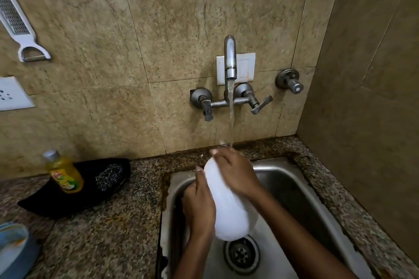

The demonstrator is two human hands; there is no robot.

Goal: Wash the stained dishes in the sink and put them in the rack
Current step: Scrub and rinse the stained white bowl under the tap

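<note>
A white plate (229,210) is held on edge over the steel sink (283,188), its back turned toward me. My left hand (199,206) grips its left rim, thumb up on the back. My right hand (233,172) lies over the top rim, fingers curled onto the far side. Water runs from the wall tap (230,59) in a stream that lands at the plate's top edge by my right fingers. The plate's front face is hidden.
A yellow dish-soap bottle (64,173) and a steel scrubber (108,176) sit on a black tray (45,204) left of the sink. A blue dish (13,249) with orange stains is at the lower left. The sink drain (241,255) is below the plate. Granite counter surrounds the sink.
</note>
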